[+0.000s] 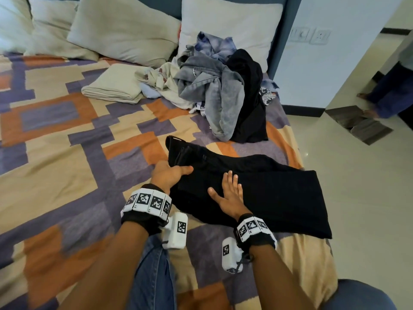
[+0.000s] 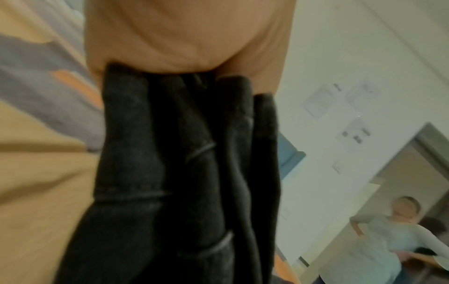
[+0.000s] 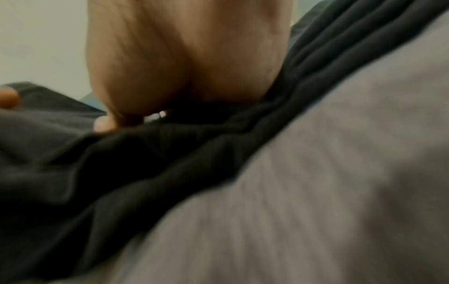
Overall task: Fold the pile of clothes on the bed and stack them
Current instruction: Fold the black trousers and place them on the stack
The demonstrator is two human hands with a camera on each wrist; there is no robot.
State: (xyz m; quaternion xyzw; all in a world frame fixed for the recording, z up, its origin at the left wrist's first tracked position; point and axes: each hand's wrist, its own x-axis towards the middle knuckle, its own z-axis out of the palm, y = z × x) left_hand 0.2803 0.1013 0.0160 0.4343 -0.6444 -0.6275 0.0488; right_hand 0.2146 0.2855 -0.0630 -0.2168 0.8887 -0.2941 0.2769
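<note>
Garment in hand: I have the black trousers (image 1: 257,186) spread on the near right part of the bed (image 1: 55,153), partly folded, with the unfolded pile (image 1: 219,86) beyond them at the far end by the pillows.
Long axis: it runs from the waistband end at far left to the hem end at near right, close to the bed's right edge.
Left hand (image 1: 168,173): I grip the waistband end, thumb on top and fingers tucked under; the left wrist view shows bunched black layers held against my palm.
Right hand (image 1: 230,195): it lies flat with fingers spread, pressing the middle of the trousers and holding nothing.
Key relation: the bulk of the cloth lies to the right of both hands, and the left hand is nearer the free end.
Next move, as I judge it: carry the waistband end rightward over the pinned middle.
Stack spot: a folded beige cloth (image 1: 111,86) sits left of the pile.
</note>
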